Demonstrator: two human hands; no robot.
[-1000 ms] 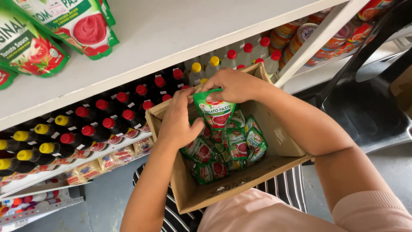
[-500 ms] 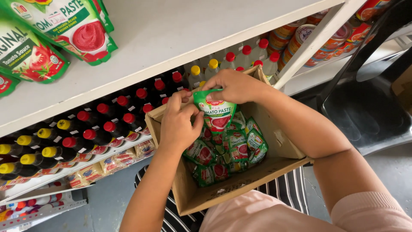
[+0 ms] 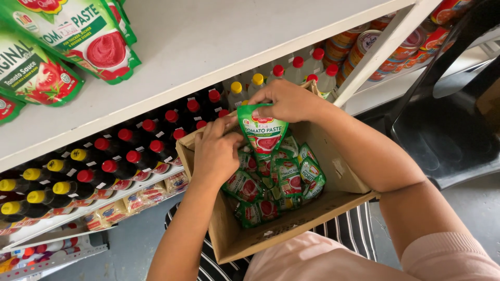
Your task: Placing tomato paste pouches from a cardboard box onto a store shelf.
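The cardboard box (image 3: 341, 174) rests on the person's lap with its open top facing up, its far edge pressed close against the front of the lower shelf, so there is little free room between the box and the rows of dark bottles (image 3: 130, 156) with red and yellow caps. Above, the white shelf board (image 3: 219, 47) juts out over the box; its front edge lies just above the hands, and most of its surface is bare, with large green pouches (image 3: 78, 36) only at its left end. A slanted white shelf post (image 3: 385, 47) runs down to the box's right far corner, near the right wrist. The right hand (image 3: 289, 101) pinches the top edge of a small green pouch (image 3: 263, 134) between thumb and fingers, closed firmly on it, holding it upright over the box's far left part. The left hand (image 3: 216, 151) is curled beside it, fingertips touching the pouch's upper left edge; how tightly it grips I cannot tell. The pouch is green with a red tomato picture on its front and hangs flat, lower end just above the heap of matching small pouches (image 3: 276, 182) lying jumbled in the box. To the right, cans (image 3: 359, 44) stand on the shelf behind the post.
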